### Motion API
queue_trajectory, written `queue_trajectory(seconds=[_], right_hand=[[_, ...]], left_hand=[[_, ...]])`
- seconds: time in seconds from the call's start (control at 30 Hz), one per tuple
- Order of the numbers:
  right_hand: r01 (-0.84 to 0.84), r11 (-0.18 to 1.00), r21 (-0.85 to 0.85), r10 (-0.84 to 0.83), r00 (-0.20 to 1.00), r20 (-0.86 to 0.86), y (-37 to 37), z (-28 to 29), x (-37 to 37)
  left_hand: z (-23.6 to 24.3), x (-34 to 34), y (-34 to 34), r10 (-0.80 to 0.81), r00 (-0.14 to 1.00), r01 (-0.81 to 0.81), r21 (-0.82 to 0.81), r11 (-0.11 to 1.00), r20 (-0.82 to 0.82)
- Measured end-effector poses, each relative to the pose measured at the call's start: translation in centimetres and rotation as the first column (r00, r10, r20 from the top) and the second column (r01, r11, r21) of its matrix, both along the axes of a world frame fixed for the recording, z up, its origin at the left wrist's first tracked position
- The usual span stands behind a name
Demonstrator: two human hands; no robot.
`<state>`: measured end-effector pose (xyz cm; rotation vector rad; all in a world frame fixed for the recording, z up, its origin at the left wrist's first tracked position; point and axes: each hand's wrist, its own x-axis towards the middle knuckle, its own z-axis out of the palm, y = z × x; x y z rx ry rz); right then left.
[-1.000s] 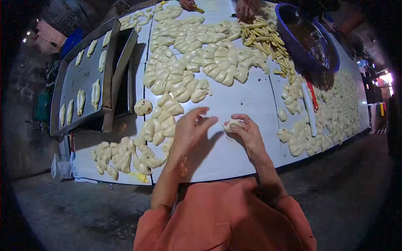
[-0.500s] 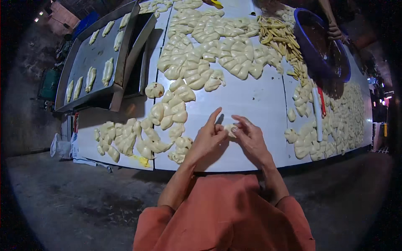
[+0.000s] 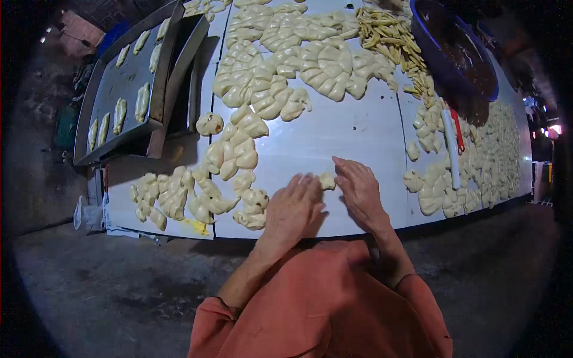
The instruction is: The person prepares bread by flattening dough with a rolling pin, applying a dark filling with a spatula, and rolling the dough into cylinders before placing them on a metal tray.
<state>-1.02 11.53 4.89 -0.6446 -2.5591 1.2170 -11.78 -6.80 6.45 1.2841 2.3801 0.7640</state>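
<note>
A small piece of pale dough lies on the white tabletop between my hands. My left hand, palm down, has its fingers stretched out just left of the piece. My right hand is at its right side, fingers extended and slightly bent, tips close beside the dough. Neither hand grips it. Glossy dough portions are massed to my left, across the far part of the tabletop and on the right.
Stacked metal trays holding several long dough pieces stand at left. Yellow elongated pieces are heaped at the back right beside a purple tub. A white rod and red-handled tool lie on the right.
My right hand has let go of the dough piece and straightened its fingers. My left hand has turned flatter. The co-worker's hands seen earlier are out of view.
</note>
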Motion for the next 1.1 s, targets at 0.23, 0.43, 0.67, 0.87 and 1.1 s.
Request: queue_trajectory(seconds=[0.23,0.43,0.67,0.87,1.1], right_hand=[[-0.477,0.776,0.413,0.355,0.872,0.338,-0.9,-2.3,1.9],[-0.371,0.818,0.440,0.279,0.924,0.260,-1.1,-3.4,3.6],[0.457,0.853,0.252,-0.415,0.887,-0.204,10.6,-3.3,8.5],[0.437,0.483,0.759,-0.746,0.659,0.095,22.6,-2.0,14.9],[0.657,0.470,0.590,-0.775,0.627,-0.081,20.3,-0.8,13.1]], left_hand=[[-4.0,2.6,0.2,-0.235,0.948,0.210,-0.131,0.969,-0.216],[-2.8,1.6,-0.3,-0.348,0.930,0.317,-0.222,0.922,-0.121],[-3.3,3.9,0.6,-0.296,0.948,0.262,-0.243,0.934,-0.115],[-1.7,3.7,0.5,-0.342,0.923,0.293,-0.258,0.921,-0.175],[-1.4,3.6,-0.1,-0.230,0.970,0.208,-0.215,0.954,-0.083]])
